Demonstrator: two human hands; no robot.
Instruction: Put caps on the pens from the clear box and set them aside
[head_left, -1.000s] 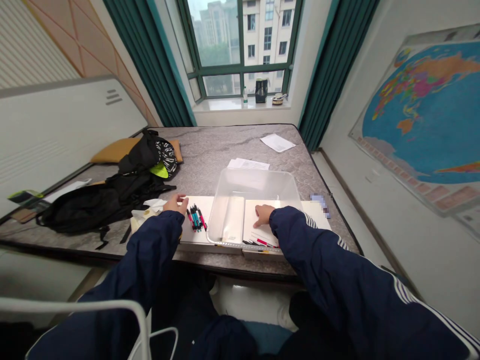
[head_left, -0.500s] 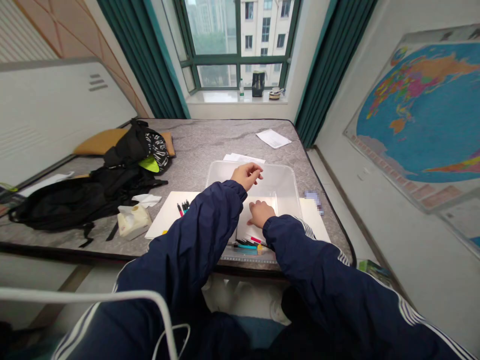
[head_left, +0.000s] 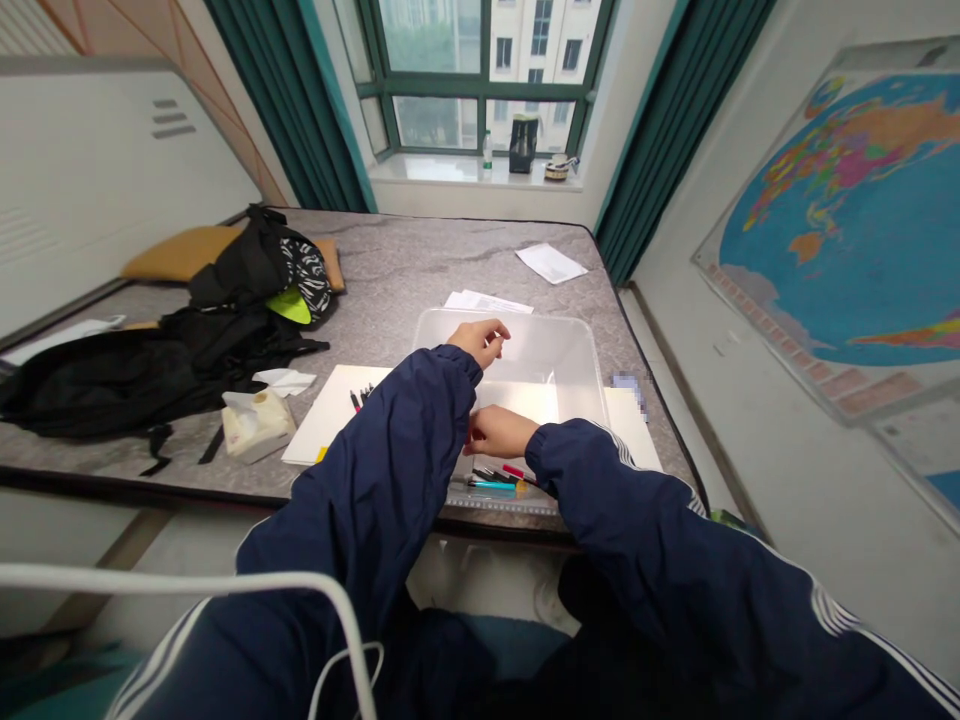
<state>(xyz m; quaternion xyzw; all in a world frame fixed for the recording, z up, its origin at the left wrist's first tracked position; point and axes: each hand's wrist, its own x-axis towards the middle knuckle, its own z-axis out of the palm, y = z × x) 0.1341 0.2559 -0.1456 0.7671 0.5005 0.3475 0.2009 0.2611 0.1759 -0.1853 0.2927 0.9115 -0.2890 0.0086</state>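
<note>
My left hand hovers over the far left part of a clear plastic box. Its fingers are loosely bent and apart, with nothing in them. Nearer to me, my right hand is above the box, its fingers drawn together and pointing left. Those fingertips meet the edge of my left sleeve in the picture; whether they touch it or hold anything small I cannot tell. In the near end of the box lie several pens, among them a turquoise pen and a red one.
Large cream sheets lie under the box, with several pens at left. A tissue pack and a black backpack lie farther left. Papers rest behind the box. A white cable crosses the lower left.
My right hand has moved left to the edge of my left sleeve. My left hand has shifted slightly left. The view has tilted down a little.
</note>
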